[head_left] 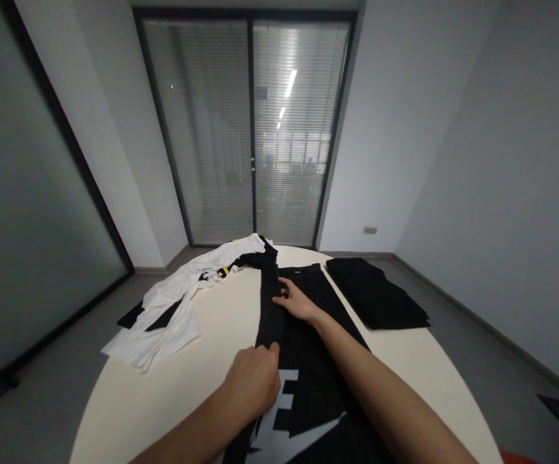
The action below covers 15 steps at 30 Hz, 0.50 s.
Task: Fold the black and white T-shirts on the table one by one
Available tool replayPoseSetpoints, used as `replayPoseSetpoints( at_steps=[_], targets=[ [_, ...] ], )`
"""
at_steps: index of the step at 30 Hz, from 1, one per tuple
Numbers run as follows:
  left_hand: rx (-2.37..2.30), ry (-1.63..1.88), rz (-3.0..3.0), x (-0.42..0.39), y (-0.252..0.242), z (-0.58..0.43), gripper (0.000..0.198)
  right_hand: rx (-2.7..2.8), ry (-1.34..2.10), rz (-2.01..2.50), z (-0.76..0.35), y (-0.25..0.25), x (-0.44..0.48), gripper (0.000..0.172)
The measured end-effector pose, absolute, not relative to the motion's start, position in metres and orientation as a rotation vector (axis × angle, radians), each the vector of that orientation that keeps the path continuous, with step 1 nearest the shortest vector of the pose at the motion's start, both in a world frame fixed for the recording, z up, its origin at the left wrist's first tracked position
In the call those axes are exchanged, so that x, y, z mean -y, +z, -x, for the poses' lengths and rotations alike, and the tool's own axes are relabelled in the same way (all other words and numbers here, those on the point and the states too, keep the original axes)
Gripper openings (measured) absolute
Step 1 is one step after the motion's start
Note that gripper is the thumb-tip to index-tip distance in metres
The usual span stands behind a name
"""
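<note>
A black shirt with a large white print lies lengthwise on the table, its far hem toward the glass doors. Along its left side a long strip is folded inward. My left hand is closed on the near part of that strip, fingers curled and thumb pressed against the fabric. Farther up, my right hand rests on the strip's inner edge, thumb and fingers apart. The near end of the shirt runs out of view below, and my right forearm covers part of its right side.
A rumpled white garment with black and yellow parts lies on the left of the round cream table. A folded black garment lies on the right. Glass doors with blinds stand beyond the table.
</note>
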<state>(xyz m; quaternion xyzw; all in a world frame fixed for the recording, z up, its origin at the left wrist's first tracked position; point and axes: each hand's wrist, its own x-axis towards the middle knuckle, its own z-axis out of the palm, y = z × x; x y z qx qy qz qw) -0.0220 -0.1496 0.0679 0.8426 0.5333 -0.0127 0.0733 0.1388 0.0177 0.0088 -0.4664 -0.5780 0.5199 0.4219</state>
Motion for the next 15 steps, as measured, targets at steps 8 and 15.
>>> replayPoseSetpoints(
  at_steps=[8,15],
  targets=[
    [-0.919,0.081,-2.395,0.145,0.081,0.046,0.038,1.901,1.044,1.203,-0.14,0.011,-0.009,0.038],
    [-0.813,0.054,-2.436,0.124,0.078,0.075,0.042,1.918,1.005,1.113,-0.145,0.009,-0.011,0.039]
  ],
)
